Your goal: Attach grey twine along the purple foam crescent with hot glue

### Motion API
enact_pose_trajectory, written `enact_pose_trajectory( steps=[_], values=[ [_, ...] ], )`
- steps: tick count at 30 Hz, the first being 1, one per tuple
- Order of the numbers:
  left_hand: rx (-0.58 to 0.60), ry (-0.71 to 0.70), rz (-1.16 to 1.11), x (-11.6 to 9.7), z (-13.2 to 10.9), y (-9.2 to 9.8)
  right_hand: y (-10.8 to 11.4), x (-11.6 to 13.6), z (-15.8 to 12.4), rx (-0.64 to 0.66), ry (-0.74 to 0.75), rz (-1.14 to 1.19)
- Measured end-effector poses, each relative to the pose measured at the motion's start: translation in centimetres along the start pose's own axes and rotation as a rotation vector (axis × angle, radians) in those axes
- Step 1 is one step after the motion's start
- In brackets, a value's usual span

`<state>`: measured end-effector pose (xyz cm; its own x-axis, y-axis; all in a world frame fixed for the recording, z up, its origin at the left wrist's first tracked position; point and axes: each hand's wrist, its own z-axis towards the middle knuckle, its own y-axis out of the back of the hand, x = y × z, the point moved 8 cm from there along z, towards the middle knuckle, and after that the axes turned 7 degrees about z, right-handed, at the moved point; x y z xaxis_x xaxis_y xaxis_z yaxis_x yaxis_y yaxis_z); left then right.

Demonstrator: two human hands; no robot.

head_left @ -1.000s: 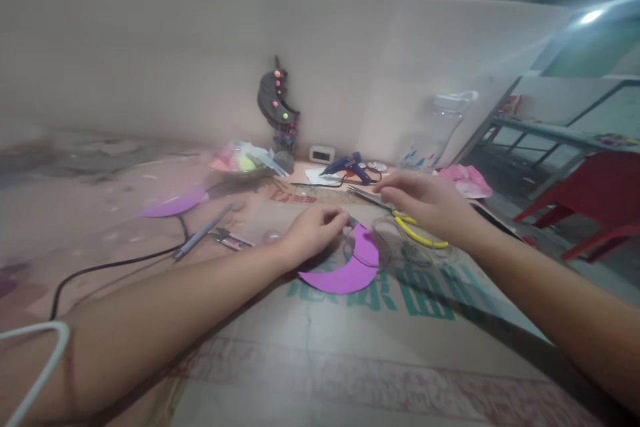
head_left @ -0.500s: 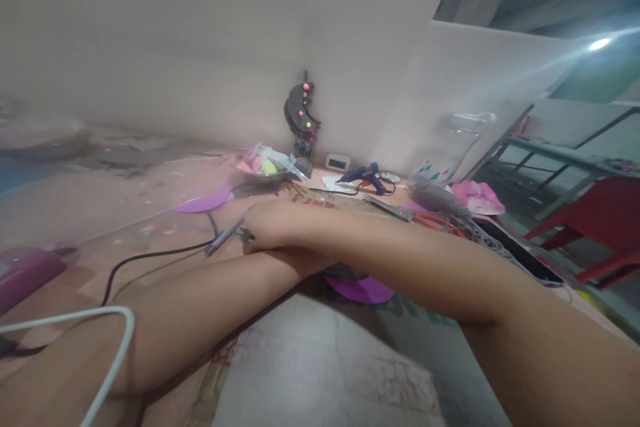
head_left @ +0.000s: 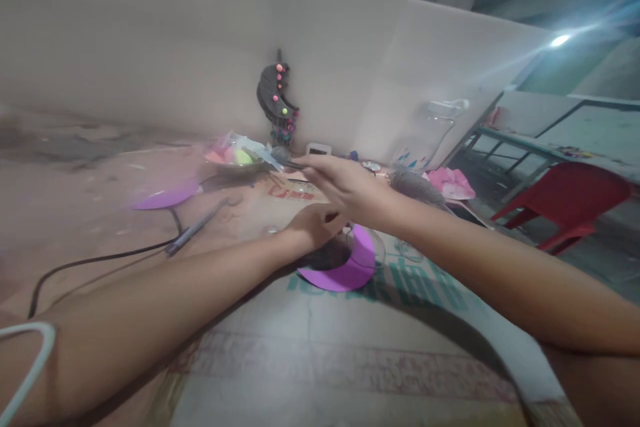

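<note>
Left hand (head_left: pixel 316 222) curled at upper end of flat purple crescent (head_left: pixel 345 279); hold hidden, cannot be told. Slim dark tool (head_left: pixel 296 163) gripped by right hand (head_left: pixel 345 190), fingers closed, beyond crescent. Crescent best pressed flat against pale printed sheet (head_left: pixel 270 380) beneath.

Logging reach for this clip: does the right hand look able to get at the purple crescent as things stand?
Probably yes: the purple crescent lies close to the right hand, and its lower curve is uncovered. The left hand, beside its upper end, seems the main obstacle.
</note>
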<state>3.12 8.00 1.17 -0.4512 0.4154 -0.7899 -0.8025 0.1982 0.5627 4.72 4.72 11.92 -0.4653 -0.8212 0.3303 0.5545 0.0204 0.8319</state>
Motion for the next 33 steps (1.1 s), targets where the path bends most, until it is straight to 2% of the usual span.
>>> enact_pose_trajectory(
  steps=[3,5,7,10,15,26,33],
  values=[
    [0.071,-0.057,-0.062,-0.1,-0.1,-0.6,1.8,-2.9,-5.7,-0.003,-0.048,-0.070],
    [0.114,-0.069,-0.086,-0.3,-0.3,-0.9,2.2,-4.8,-9.0,-0.018,-0.105,-0.142],
    [0.089,-0.037,-0.047,-0.4,-0.4,-0.5,2.1,-5.9,-11.4,-0.042,-0.100,-0.181],
    [0.111,-0.024,-0.007,-0.8,-0.6,-0.5,1.8,-6.8,-13.4,-0.107,-0.069,-0.206],
    [0.153,0.043,-0.019,-0.4,-0.8,-0.8,1.1,-7.3,-14.1,-0.125,-0.073,-0.230],
    [0.164,0.016,-0.055,0.0,-0.7,-0.9,0.7,-6.6,-14.2,-0.118,0.003,-0.284],
    [0.221,0.018,-0.155,-0.1,-0.5,-1.2,0.6,-6.6,-14.3,-0.121,0.036,-0.294]
  ],
)
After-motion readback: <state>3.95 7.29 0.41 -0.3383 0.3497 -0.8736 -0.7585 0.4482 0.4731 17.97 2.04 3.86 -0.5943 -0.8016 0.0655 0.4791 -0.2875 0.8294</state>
